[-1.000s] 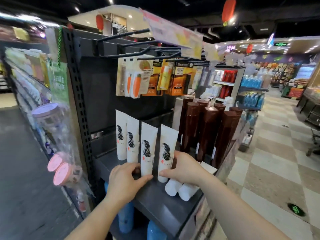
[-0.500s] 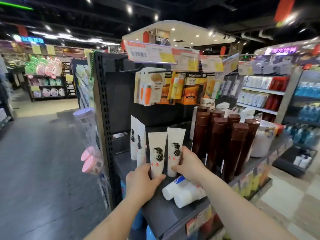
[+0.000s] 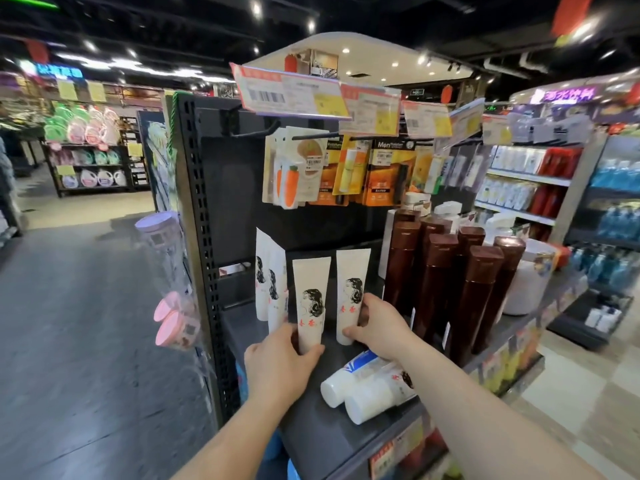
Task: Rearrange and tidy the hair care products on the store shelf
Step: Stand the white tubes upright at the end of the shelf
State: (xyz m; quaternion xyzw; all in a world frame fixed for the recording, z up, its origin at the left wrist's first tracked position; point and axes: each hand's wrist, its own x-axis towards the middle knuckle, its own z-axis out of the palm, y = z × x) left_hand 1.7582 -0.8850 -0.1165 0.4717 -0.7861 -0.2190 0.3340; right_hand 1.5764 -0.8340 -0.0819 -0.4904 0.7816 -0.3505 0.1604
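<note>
On the dark shelf [image 3: 311,434] stand white hair-product tubes printed with a woman's head. My left hand [image 3: 278,367] grips the base of one upright tube [image 3: 309,296]. My right hand [image 3: 379,327] holds the base of the neighbouring upright tube [image 3: 351,289]. Two more tubes [image 3: 270,275] stand behind them at the left. Two white tubes [image 3: 367,386] lie on their sides near the shelf's front edge, under my right forearm. Several tall brown bottles [image 3: 446,289] stand in a group to the right.
Carded products [image 3: 332,168] hang from hooks above the tubes, under price tags [image 3: 294,95]. A white jar [image 3: 530,282] stands right of the brown bottles. Pink-lidded items [image 3: 173,320] hang on the rack's left side. Aisle floor lies on both sides, with other shelving beyond.
The view has swung left and drawn nearer over the last second. Both hands stay on the bases of the two front tubes, which now stand closer together.
</note>
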